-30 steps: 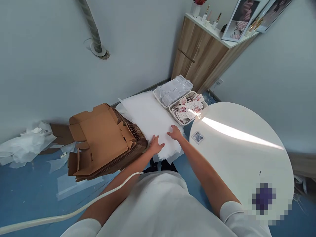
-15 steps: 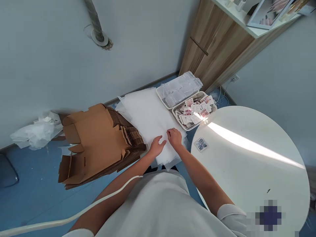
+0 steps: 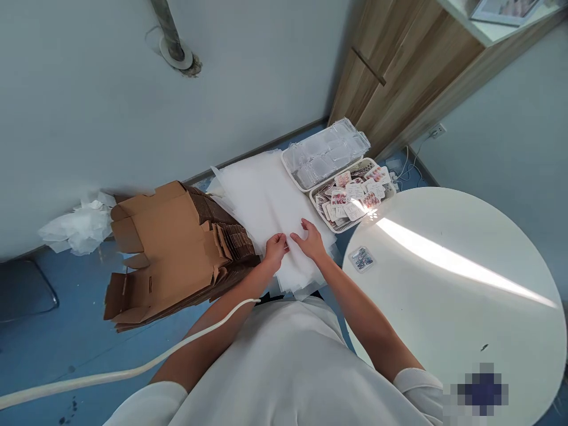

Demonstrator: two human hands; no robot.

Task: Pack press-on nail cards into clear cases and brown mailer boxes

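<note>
A stack of thin white packing sheets [image 3: 261, 183] lies in front of me, its edges uneven. My left hand [image 3: 276, 251] is over the near part of the stack, fingers closed in a pinch on the top white packing sheet, where a faint crease runs up from the fingertips. Just to its right, my right hand [image 3: 312, 242] rests over the same sheet with thumb and fingers apart, holding nothing that I can see. The two thumbs are a short gap from each other.
Flattened brown cardboard boxes [image 3: 173, 236] are piled on the left. Behind the sheets stand a basket of clear plastic cases [image 3: 326, 151] and a basket of printed cards [image 3: 352, 195]. A round white table [image 3: 444, 284] on the right bears a small clear case [image 3: 361, 259]. A white cable [image 3: 146, 370] crosses my left arm.
My left fingers have closed into a pinch, while my right fingers have gone from pinched to spread. Both hands have moved slightly up the sheet. The view has shifted a little.
</note>
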